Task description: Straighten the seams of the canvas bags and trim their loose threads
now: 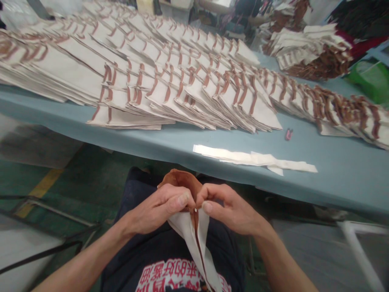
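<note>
Left hand (162, 207): fingers pinched shut on the cloth bag (197, 237), lower centre.
Right hand (226, 207): fingers pinched shut on the same bag's edge.

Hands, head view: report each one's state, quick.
Left hand: closed, pinching the cream fabric bag with brown strap at its edge.
Right hand: closed, pinching the same bag beside it.

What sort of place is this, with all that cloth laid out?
Most likely a sewing or bag-making workshop. Rows of cream pieces with brown straps cover the long table, more heaps lie behind, and the left hand and right hand pinch one cloth piece.
</note>
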A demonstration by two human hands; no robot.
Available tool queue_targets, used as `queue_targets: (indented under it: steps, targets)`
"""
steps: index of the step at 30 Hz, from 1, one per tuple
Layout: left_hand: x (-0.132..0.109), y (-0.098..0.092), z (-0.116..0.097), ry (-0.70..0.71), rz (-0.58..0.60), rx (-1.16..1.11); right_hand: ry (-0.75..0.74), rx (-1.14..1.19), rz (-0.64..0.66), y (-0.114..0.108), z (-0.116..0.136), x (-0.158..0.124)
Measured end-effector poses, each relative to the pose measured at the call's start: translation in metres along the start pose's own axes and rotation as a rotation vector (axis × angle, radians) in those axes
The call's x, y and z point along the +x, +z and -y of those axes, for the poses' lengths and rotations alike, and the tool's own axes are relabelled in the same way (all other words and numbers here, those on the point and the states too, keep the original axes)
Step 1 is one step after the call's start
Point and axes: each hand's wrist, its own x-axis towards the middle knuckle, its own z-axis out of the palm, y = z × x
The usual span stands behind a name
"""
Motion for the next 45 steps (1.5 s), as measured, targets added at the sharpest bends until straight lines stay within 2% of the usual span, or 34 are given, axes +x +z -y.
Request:
queue_targets:
  steps: [7,14,18,23,29,35,41,45]
  targets:
    - [0.010,-0.008,0.002,-0.051,-0.040,-0.042,-0.003,0.008,-0.052,-0.002,-0.004,0.004]
    - [0.027,-0.015,0.011,-0.131,-0.154,-0.084,0.088,0.494,-0.187,0.004,-0.024,0.024]
    - [0.031,-0.016,0.010,-0.191,-0.218,-0.116,0.155,0.586,-0.202,0.013,-0.035,0.032]
    - [0.030,-0.013,0.005,-0.287,-0.241,-0.223,0.213,0.653,-0.173,0.017,-0.044,0.036]
    - [0.027,-0.012,0.004,-0.286,-0.216,-0.251,0.231,0.666,-0.124,0.021,-0.051,0.036]
    - [0.018,-0.018,-0.001,-0.238,-0.102,-0.153,0.187,0.601,-0.093,0.019,-0.048,0.032]
    - [0.011,-0.015,-0.021,-0.226,-0.010,-0.054,0.117,0.480,-0.066,0.010,-0.039,0.023]
    - [0.009,-0.007,-0.033,-0.207,-0.037,0.039,0.035,0.355,-0.088,0.008,-0.026,0.016]
